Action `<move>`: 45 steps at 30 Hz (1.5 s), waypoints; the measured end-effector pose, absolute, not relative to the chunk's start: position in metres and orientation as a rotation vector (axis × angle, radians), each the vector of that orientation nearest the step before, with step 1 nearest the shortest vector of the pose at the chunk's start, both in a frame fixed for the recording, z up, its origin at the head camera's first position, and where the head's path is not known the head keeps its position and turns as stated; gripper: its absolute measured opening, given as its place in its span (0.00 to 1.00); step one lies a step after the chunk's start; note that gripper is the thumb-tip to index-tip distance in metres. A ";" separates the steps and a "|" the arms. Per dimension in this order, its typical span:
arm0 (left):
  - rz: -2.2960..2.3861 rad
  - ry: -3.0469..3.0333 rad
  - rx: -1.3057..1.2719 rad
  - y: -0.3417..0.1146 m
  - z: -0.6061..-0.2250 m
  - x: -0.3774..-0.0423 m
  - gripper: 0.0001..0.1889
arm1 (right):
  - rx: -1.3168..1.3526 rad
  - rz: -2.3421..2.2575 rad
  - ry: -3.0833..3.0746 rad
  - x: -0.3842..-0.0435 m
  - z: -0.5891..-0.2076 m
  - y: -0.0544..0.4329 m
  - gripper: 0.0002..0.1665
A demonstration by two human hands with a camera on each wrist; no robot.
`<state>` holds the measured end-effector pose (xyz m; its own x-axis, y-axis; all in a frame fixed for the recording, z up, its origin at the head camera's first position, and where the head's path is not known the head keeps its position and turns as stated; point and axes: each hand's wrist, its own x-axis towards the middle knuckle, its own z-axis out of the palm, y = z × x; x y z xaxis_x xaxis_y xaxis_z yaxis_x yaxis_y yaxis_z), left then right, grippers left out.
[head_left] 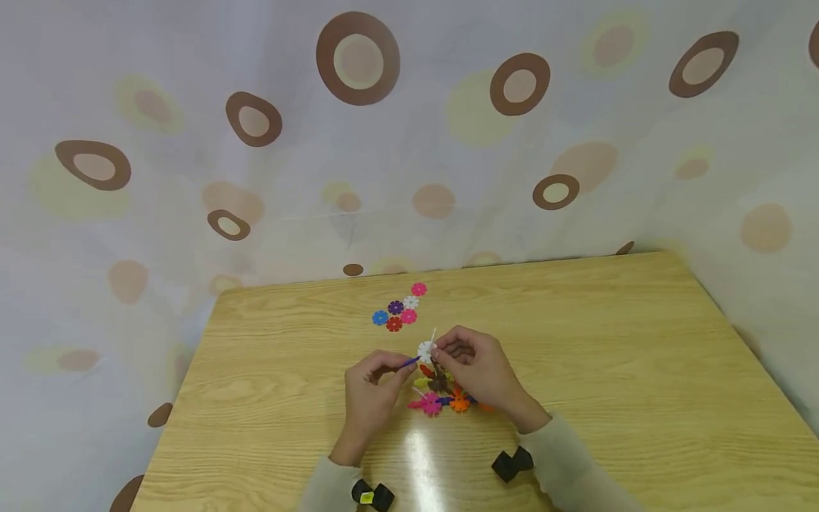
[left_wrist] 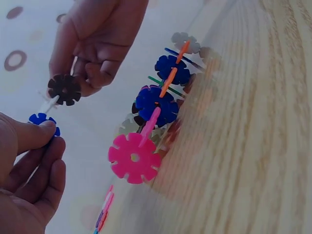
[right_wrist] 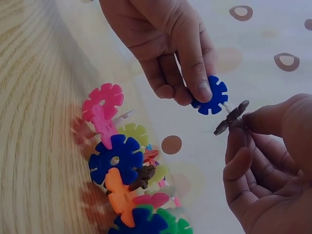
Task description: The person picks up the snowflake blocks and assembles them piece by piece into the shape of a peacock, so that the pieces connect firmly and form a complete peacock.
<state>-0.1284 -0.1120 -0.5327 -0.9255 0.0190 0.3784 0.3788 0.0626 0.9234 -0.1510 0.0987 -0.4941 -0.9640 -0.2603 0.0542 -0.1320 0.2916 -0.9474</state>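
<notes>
My left hand [head_left: 372,395] pinches a blue notched plastic snowflake disc [right_wrist: 217,95] between thumb and fingers. To its right, my right hand [head_left: 483,370] pinches a brown snowflake disc [right_wrist: 231,118] at its edge. A white disc [head_left: 425,350] lies between these two; in both wrist views it shows edge-on, right at the blue rim. Below the hands, a chain of interlocked discs rests on the table, with a pink disc [left_wrist: 134,158] at one end. Blue discs [right_wrist: 116,160] and an orange disc [right_wrist: 122,197] follow along it. Part of the chain hides behind the right hand in the head view.
Beyond the hands lies a small group of loose discs, among them a light blue disc [head_left: 380,318], a purple disc [head_left: 395,307] and a red disc [head_left: 394,324]. The wooden table [head_left: 269,398] meets a patterned curtain [head_left: 288,178] at its far edge.
</notes>
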 end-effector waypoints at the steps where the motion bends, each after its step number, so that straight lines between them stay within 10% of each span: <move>1: -1.922 -2.065 -0.412 -0.111 -0.533 -0.128 0.05 | -0.368 -1.774 2.433 -0.151 -0.494 0.098 0.04; 45: -1.497 -2.148 -0.376 -0.102 -0.519 -0.123 0.05 | -0.665 -1.589 2.587 -0.149 -0.490 0.084 0.03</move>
<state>-0.1231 -0.1019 -0.5186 -0.8414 -0.0525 0.5379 0.4864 0.3601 0.7960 -0.1491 0.0837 -0.4900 -0.9080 -0.3729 0.1911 -0.3391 0.3859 -0.8580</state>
